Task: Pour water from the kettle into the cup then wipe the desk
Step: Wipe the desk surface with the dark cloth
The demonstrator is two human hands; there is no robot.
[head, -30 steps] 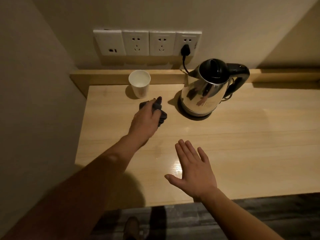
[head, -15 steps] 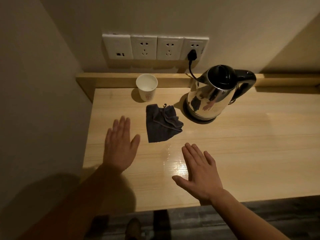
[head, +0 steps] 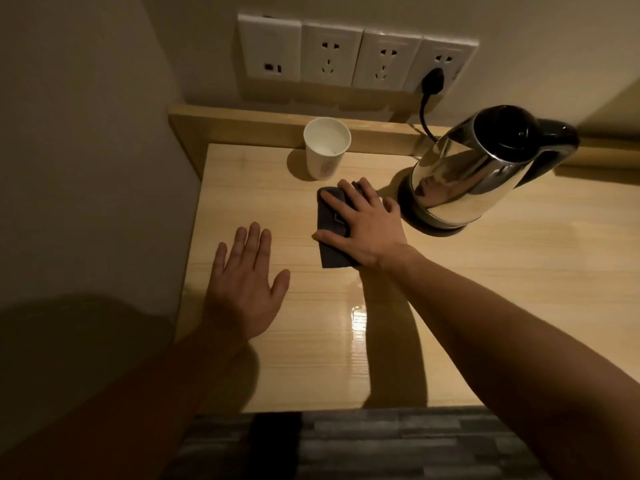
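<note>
A white paper cup [head: 325,148] stands at the back of the light wooden desk [head: 502,289], with water in it. To its right a steel kettle [head: 474,168] with a black lid and handle sits on its black base. A dark grey cloth [head: 330,233] lies flat between them, a little nearer to me. My right hand [head: 363,226] rests palm-down on the cloth, fingers spread over it. My left hand [head: 246,282] lies flat and open on the desk to the left of the cloth, holding nothing. A wet patch [head: 358,317] shines on the wood below the cloth.
Several white wall sockets [head: 356,58] sit above a raised wooden ledge [head: 242,128], and the kettle's black plug [head: 433,81] is in the rightmost one. A wall closes the desk's left side. Dark floor [head: 363,445] shows past the front edge.
My left hand let go of the cloth and drew back to lie flat on the desk. My right hand moved forward from the front of the desk onto the cloth.
</note>
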